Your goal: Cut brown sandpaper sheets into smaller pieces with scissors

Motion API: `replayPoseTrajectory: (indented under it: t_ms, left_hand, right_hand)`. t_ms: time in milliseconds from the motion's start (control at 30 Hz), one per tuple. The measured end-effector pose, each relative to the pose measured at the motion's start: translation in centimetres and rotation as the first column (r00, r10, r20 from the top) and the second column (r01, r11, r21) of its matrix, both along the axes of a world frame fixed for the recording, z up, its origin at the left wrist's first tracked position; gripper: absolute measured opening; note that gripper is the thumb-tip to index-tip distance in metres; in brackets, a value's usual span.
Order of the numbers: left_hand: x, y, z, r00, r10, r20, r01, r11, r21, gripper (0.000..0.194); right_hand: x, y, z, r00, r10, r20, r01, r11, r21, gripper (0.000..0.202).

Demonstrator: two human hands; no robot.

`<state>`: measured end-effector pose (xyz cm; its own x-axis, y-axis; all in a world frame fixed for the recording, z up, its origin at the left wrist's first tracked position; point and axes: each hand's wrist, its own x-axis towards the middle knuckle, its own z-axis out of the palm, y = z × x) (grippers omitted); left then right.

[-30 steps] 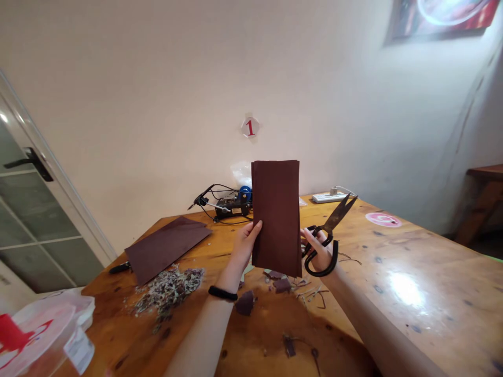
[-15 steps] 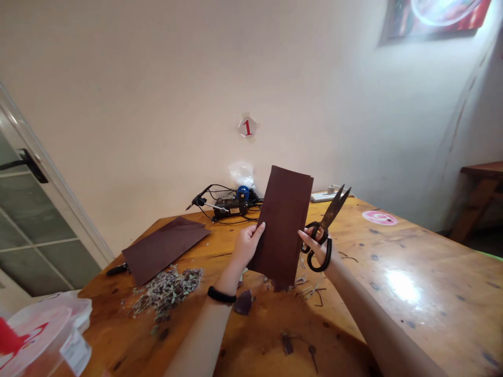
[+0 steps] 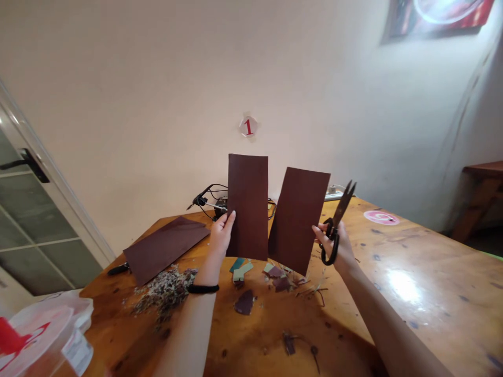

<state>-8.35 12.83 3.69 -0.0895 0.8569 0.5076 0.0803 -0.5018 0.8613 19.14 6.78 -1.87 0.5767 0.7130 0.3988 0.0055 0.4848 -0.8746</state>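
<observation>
My left hand (image 3: 221, 233) pinches the edge of a dark brown rectangular sheet (image 3: 248, 207), perhaps sandpaper, held upright above the table. In my right hand (image 3: 332, 242) are two things: a similar dark brown sheet (image 3: 301, 220), gripped at its right edge, and black-handled scissors (image 3: 338, 217) with the blades pointing up and slightly parted. A narrow gap separates the two sheets. Beneath them, small brown and pale green scraps (image 3: 243, 271) lie on the wooden table (image 3: 393, 324). One larger dark scrap (image 3: 244, 302) sits closer to me.
Larger brown sheets (image 3: 167, 246) lie at the left, over a black-handled tool (image 3: 118, 269). Beside them is a heap of shredded bits (image 3: 167, 296). A plastic tub (image 3: 43, 335) stands front left. Wired equipment (image 3: 210, 201) and a power strip (image 3: 334, 196) are by the wall.
The two sheets, stacked together before, are now apart. My left hand has moved left and up with one; my right hand has shifted slightly right with the other and the scissors.
</observation>
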Motion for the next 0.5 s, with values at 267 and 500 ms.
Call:
replayPoseTrajectory:
  t_ms: [267, 500]
  left_hand:
    - [-3.8, -0.6, 1.9, 0.995, -0.081, 0.058, 0.084, 0.994, -0.068, 0.049]
    - [-2.5, -0.5, 1.4, 0.991, -0.136, -0.010, 0.135, 0.988, -0.080, 0.049]
  right_hand:
    - [3.0, -0.4, 1.4, 0.999, -0.029, 0.041, 0.030, 0.999, -0.033, 0.059]
    - [0.5, -0.6, 1.1, 0.998, 0.004, 0.070, -0.001, 0.999, -0.035, 0.063]
